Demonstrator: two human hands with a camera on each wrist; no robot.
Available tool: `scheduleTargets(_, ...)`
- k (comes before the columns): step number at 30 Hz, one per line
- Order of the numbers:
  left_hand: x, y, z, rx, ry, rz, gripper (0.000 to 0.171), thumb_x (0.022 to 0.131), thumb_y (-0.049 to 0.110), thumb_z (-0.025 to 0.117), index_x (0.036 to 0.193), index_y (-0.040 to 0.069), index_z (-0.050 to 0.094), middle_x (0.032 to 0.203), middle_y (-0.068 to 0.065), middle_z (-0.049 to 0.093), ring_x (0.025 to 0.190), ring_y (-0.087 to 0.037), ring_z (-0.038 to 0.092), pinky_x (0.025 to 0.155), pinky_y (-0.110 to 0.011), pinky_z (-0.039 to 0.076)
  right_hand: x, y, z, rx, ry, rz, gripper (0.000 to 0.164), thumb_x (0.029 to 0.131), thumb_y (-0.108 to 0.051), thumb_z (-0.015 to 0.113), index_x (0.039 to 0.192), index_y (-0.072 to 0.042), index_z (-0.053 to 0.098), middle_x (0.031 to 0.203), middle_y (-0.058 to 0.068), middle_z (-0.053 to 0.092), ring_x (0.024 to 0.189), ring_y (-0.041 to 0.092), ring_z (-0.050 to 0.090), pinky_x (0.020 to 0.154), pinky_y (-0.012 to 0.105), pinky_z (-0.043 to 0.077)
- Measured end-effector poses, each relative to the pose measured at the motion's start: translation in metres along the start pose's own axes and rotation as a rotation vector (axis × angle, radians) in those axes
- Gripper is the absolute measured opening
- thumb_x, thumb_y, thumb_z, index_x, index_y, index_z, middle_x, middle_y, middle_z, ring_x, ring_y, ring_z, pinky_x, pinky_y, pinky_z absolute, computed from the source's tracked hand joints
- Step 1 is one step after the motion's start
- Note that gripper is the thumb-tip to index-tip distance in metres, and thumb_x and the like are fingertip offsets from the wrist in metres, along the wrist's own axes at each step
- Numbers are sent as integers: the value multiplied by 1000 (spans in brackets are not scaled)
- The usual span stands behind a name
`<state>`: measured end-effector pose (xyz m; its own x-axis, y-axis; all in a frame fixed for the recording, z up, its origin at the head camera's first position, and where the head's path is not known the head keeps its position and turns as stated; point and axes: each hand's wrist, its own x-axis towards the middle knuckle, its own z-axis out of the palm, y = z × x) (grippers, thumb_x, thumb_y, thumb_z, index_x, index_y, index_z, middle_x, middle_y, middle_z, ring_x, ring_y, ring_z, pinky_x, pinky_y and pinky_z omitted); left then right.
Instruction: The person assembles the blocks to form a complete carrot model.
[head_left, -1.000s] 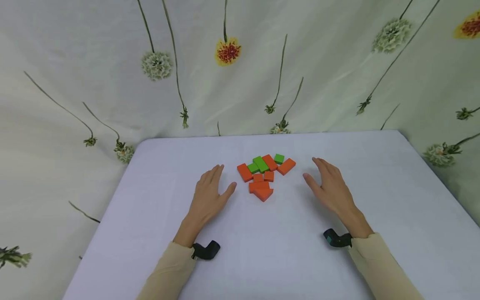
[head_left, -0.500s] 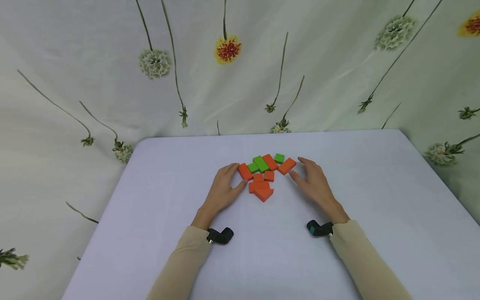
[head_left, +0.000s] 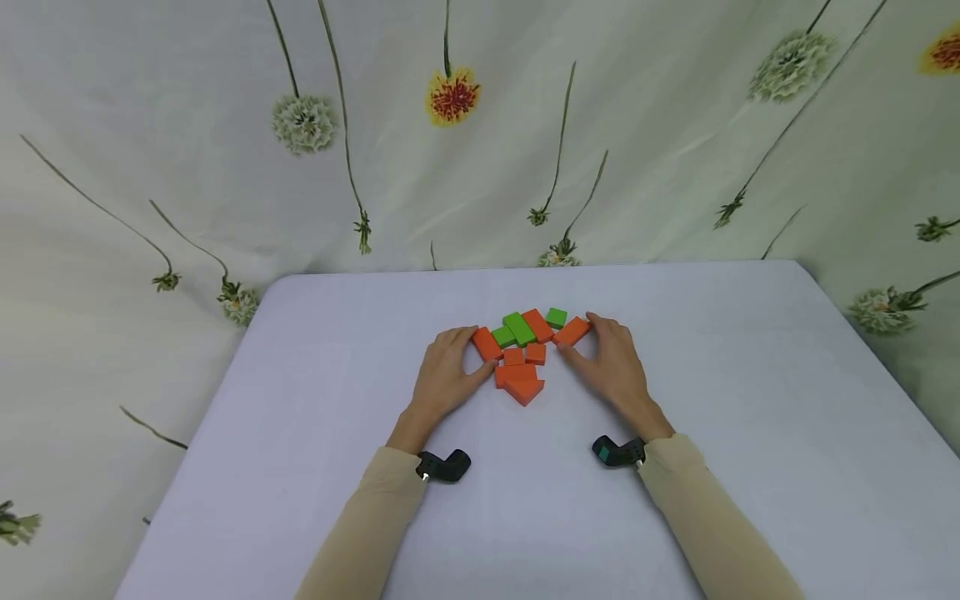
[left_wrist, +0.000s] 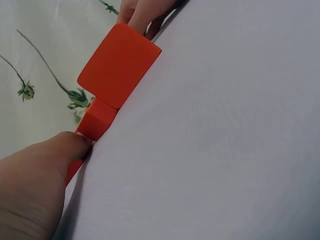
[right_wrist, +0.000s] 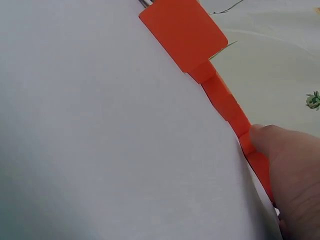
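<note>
In the head view several orange and green blocks lie clustered on the table. My left hand [head_left: 442, 375] is at the cluster's left side, its index finger and thumb near opposite ends of an orange rectangular block [head_left: 487, 343]. On the other side my right hand [head_left: 611, 367] spans another tilted orange block [head_left: 572, 331], thumb and index finger close to its ends. Both hands look relaxed and loosely curved. A front orange block [left_wrist: 120, 65] appears large in the left wrist view, beyond my left thumb. My right thumb touches or nearly touches orange blocks [right_wrist: 225, 102] in the right wrist view.
Between the hands lie green blocks [head_left: 519, 327], a small green block [head_left: 557, 317] at the back, and more orange blocks [head_left: 523, 390] toward the front. A white-covered table [head_left: 517, 517] is underneath. A flower-patterned cloth [head_left: 480, 167] hangs behind it.
Both hands have moved inward to the block cluster, the left going right and the right going left. The blocks keep their arrangement.
</note>
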<state>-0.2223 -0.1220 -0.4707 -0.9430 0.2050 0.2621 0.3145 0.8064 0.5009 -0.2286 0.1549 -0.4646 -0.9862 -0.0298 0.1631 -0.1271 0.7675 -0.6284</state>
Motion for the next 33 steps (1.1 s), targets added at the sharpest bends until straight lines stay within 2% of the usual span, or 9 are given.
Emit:
scheduleTargets(4, -3, 1, 0, -12, 1, -12, 63, 94, 36, 75, 144, 2, 57, 144, -17, 59, 137, -35, 49, 118, -50, 40, -2, -1, 0, -30, -14, 2, 72, 95, -43, 70, 150, -2, 49, 148, 21, 52, 138, 39, 44, 114, 54, 43)
scheduleTargets(12, -2, 3, -5, -116, 11, -35, 63, 91, 32, 77, 142, 2, 57, 143, -18, 59, 135, -35, 51, 115, -51, 43, -2, 2, -2, -35, 18, -46, 65, 95, -39, 72, 144, 1, 55, 143, 24, 54, 134, 42, 46, 112, 56, 43)
scheduleTargets(16, -3, 0, -6, -135, -5, -48, 63, 91, 32, 76, 143, 2, 56, 144, -18, 58, 136, -35, 50, 116, -51, 42, 0, 4, 0, -1, 15, -40, 65, 94, -41, 72, 142, 0, 57, 142, 23, 55, 134, 40, 47, 112, 55, 43)
scheduleTargets(20, -5, -3, -9, -195, -40, -70, 64, 92, 32, 76, 145, 2, 54, 146, -18, 56, 140, -35, 47, 120, -50, 39, -2, 4, -1, 55, 29, -25, 66, 94, -42, 73, 142, 1, 57, 141, 23, 56, 131, 40, 50, 112, 55, 43)
scheduleTargets(25, -12, -5, -18, -249, -59, -101, 64, 92, 35, 76, 145, 6, 55, 145, -13, 56, 138, -31, 49, 119, -48, 40, -7, 6, -4, 123, 35, -13, 66, 93, -41, 75, 143, -1, 57, 140, 21, 57, 128, 36, 55, 110, 51, 47)
scheduleTargets(28, -18, -3, -25, -265, -52, -89, 63, 91, 36, 78, 144, 9, 56, 140, -10, 59, 132, -28, 54, 114, -48, 45, -12, 6, -6, 164, 33, -24, 65, 93, -38, 77, 144, -3, 56, 140, 19, 57, 127, 35, 56, 108, 50, 49)
scheduleTargets(33, -30, 10, -35, -301, -50, -16, 62, 89, 30, 81, 142, 10, 58, 133, -6, 62, 118, -25, 60, 103, -43, 54, -22, 5, -12, 224, 21, -60, 62, 92, -30, 79, 144, -5, 57, 139, 16, 57, 127, 33, 56, 107, 50, 50)
